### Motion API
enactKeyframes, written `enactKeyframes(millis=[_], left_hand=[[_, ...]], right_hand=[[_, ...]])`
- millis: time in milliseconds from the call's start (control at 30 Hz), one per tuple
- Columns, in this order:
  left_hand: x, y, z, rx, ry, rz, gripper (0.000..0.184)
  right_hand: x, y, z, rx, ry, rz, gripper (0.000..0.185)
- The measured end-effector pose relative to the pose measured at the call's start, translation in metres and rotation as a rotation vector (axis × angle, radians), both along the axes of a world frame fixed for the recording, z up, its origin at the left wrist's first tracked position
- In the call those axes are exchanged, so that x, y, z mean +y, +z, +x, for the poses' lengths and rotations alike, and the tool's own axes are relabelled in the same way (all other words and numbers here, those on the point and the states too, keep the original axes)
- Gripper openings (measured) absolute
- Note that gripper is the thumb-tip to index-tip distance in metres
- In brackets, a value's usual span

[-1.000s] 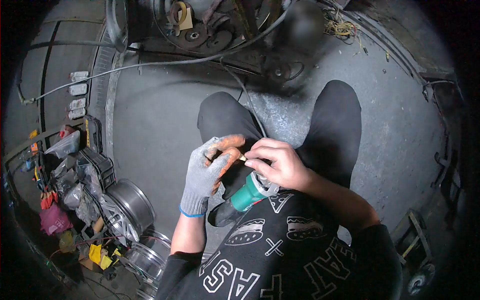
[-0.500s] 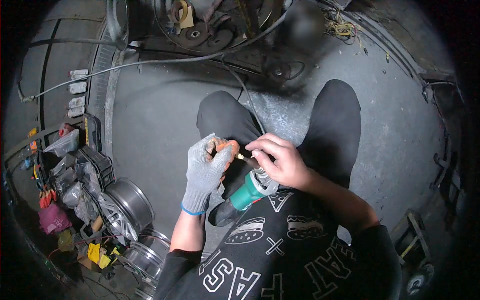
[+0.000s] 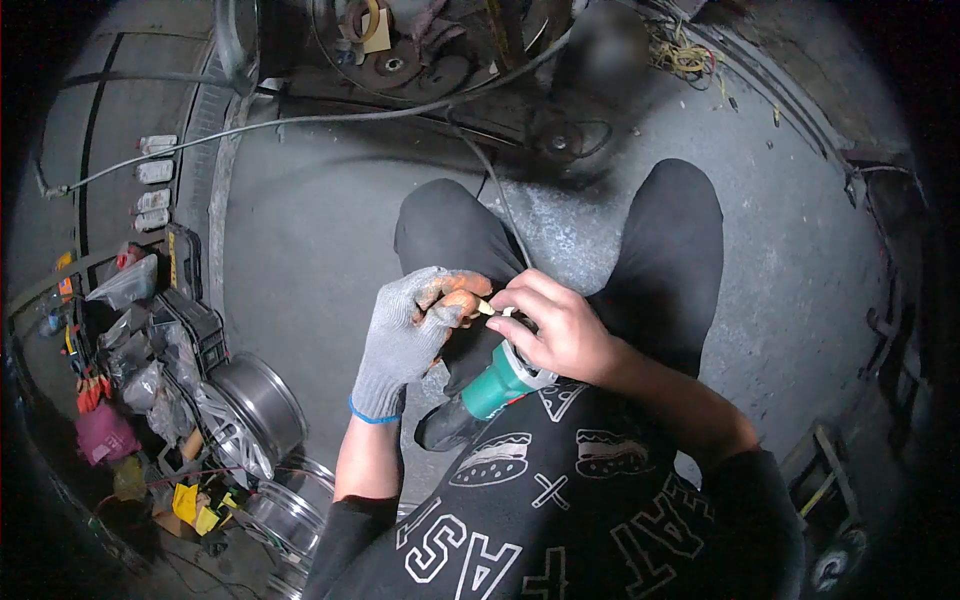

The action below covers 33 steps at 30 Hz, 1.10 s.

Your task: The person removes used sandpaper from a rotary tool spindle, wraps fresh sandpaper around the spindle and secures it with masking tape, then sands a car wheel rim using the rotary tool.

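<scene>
My left hand [image 3: 410, 325], in a grey knit glove with orange fingertips, pinches a small pale yellow piece [image 3: 485, 307]. My bare right hand [image 3: 557, 325] meets it from the other side, its thumb and fingers drawn together around the piece's other end. A whitish bit [image 3: 508, 312] shows between those fingers; what exactly they grip is partly hidden. Below the hands, a green straight grinder [image 3: 495, 386] lies tilted against my lap. My right hand covers its tip, and its cord runs up between my knees.
Several alloy wheels [image 3: 262, 415] stand at the lower left beside bagged parts and a black case [image 3: 190, 325]. A grey hose [image 3: 350, 121] crosses the floor ahead. Grinding discs [image 3: 395, 65] lie at the top, with tangled yellow wire [image 3: 685, 58] at the upper right.
My left hand has shifted slightly left and its index finger has straightened. The pale yellow piece now shows between both hands, and my right fingers have closed in over the grinder's tip.
</scene>
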<state>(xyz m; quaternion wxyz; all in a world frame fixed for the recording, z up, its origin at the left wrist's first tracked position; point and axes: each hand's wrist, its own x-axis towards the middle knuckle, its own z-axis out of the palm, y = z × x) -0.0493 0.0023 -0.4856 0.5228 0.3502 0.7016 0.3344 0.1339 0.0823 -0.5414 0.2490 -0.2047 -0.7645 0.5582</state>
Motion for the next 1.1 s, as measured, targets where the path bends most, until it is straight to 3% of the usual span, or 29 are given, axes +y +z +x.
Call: enactKeyframes(millis=[200, 267, 300, 367, 433, 567, 800, 867, 1033, 1100], left_hand=[[-0.007, -0.011, 0.009, 0.071, 0.129, -0.077, 0.017], [-0.018, -0.037, 0.009, 0.344, 0.155, 0.205, 0.014], [-0.018, -0.034, 0.008, 0.345, 0.155, 0.206, 0.014], [-0.015, -0.02, 0.004, -0.009, 0.251, -0.072, 0.014], [-0.009, -0.015, 0.01, -0.078, 0.286, 0.012, 0.015], [-0.009, -0.01, 0.017, -0.194, 0.277, 0.158, 0.023], [-0.014, -0.005, 0.006, -0.118, 0.054, 0.058, 0.029], [-0.013, -0.014, 0.01, -0.023, 0.017, 0.193, 0.027], [-0.019, -0.011, 0.021, 0.079, 0.162, 0.096, 0.022], [-0.023, -0.017, 0.027, 0.046, 0.244, 0.054, 0.023]], right_hand=[[-0.001, 0.0, -0.001, 0.019, 0.046, -0.048, 0.014], [0.001, -0.004, -0.002, 0.017, 0.074, -0.065, 0.014], [0.002, -0.007, -0.003, 0.013, 0.099, -0.084, 0.015], [0.004, -0.012, -0.003, 0.02, 0.12, -0.137, 0.015], [0.006, -0.012, -0.002, 0.026, 0.141, -0.191, 0.014], [0.006, -0.008, 0.0, 0.018, 0.076, -0.024, 0.015], [0.003, 0.005, 0.003, -0.013, 0.024, 0.061, 0.016], [0.003, 0.007, 0.002, -0.001, 0.028, 0.084, 0.016], [0.004, 0.0, -0.001, 0.01, 0.059, 0.121, 0.015], [0.006, -0.009, -0.002, 0.009, 0.106, -0.025, 0.016]])
